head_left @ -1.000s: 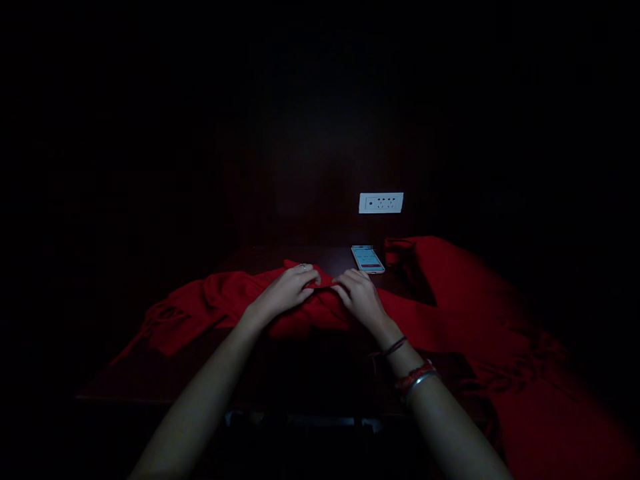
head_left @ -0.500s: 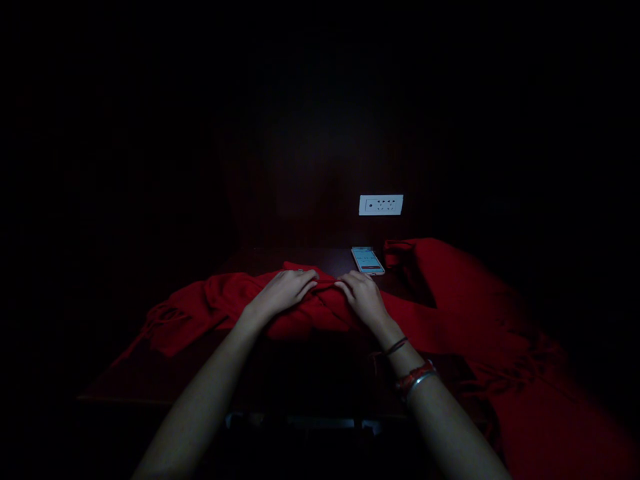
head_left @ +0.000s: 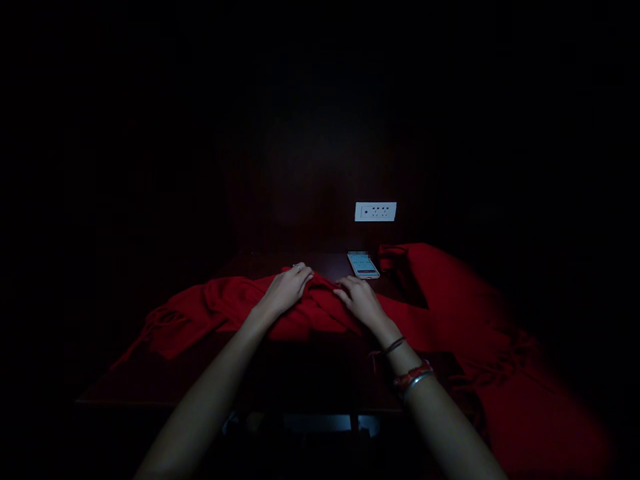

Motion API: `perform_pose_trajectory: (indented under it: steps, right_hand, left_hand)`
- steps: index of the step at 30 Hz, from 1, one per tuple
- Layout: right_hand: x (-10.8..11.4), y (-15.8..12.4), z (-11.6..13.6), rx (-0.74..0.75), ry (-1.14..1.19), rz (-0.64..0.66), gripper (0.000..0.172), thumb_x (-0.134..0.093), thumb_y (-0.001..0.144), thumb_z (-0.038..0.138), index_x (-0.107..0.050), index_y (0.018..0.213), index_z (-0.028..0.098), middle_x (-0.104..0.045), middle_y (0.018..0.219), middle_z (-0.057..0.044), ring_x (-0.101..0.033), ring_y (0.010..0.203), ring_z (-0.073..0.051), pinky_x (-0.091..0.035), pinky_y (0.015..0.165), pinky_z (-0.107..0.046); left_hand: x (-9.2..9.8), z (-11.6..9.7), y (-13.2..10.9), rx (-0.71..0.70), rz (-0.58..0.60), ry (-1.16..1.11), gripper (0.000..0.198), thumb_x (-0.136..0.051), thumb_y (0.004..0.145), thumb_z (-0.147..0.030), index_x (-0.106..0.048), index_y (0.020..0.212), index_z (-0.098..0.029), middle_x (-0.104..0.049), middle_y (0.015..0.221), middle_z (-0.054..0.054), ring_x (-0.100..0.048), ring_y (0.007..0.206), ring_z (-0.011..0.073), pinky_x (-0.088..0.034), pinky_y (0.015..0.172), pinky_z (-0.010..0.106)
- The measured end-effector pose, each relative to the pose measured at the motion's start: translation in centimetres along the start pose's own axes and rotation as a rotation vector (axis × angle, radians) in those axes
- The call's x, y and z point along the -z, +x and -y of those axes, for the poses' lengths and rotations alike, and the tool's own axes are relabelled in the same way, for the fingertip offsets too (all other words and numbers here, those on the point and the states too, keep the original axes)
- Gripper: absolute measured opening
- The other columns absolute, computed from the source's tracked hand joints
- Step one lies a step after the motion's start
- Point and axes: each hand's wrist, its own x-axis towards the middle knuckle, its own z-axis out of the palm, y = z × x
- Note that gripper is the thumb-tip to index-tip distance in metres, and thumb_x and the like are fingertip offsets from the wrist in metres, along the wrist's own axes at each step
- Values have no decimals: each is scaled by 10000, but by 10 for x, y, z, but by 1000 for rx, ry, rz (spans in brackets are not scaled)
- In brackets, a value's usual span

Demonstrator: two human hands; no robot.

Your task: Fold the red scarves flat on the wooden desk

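Observation:
A long red cloth (head_left: 450, 307) with fringed ends lies across a dark table (head_left: 300, 373) in a very dim room. My left hand (head_left: 287, 288) rests on a bunched fold near the middle, fingers curled onto the fabric, a ring on one finger. My right hand (head_left: 361, 301) lies close beside it on the same fold, fingers bent into the cloth. Bracelets circle my right wrist. Both hands grip the cloth a few centimetres apart.
A phone (head_left: 363, 265) with its screen lit lies just beyond my right hand. A white wall socket plate (head_left: 375, 212) sits on the dark wall behind. The cloth's right part hangs off the table. Everything else is in darkness.
My hands have drawn slightly apart and pressed lower into the fold; the pinched edge between them is down on the cloth. The view has shifted a little.

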Motion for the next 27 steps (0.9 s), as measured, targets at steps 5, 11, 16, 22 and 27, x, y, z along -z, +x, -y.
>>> perform_pose_trajectory:
  steps: [5,11,16,22,27]
  right_hand:
    - [3,-12,11,-151,-237,274,192,-406,786,198,-575,864,148,-614,845,-96,-567,790,-185,-384,698,-270]
    - [38,-42,-13,-174,-378,365,234,-362,778,95,-587,835,126,-631,794,-145,-597,756,-223,-406,644,-303]
    - [74,-70,-45,-232,-466,437,185,-432,740,92,-591,830,125,-638,786,-135,-601,762,-225,-409,662,-300]
    - [95,-94,-67,-301,-545,373,237,-422,727,66,-578,882,153,-633,839,-109,-589,790,-198,-396,663,-261]
    - [146,-83,-87,-427,-563,265,266,-361,769,101,-571,924,152,-628,836,-102,-583,789,-173,-380,610,-213]
  left_hand:
    - [5,18,0,176,-117,23,233,-285,869,-239,-503,867,-158,-510,848,42,-504,765,136,-388,705,225]
    - [8,31,-2,322,-190,51,267,-257,863,-246,-507,873,-151,-509,840,58,-509,785,161,-389,723,256]
    - [6,45,-2,382,-266,9,287,-244,852,-242,-514,870,-147,-519,838,71,-501,801,179,-385,741,278]
    - [27,72,12,388,-264,57,252,-279,840,-220,-508,874,-121,-511,824,65,-487,803,176,-368,774,273]
    - [71,102,32,234,-187,98,176,-346,830,-198,-496,873,-118,-481,830,14,-463,794,123,-358,765,220]
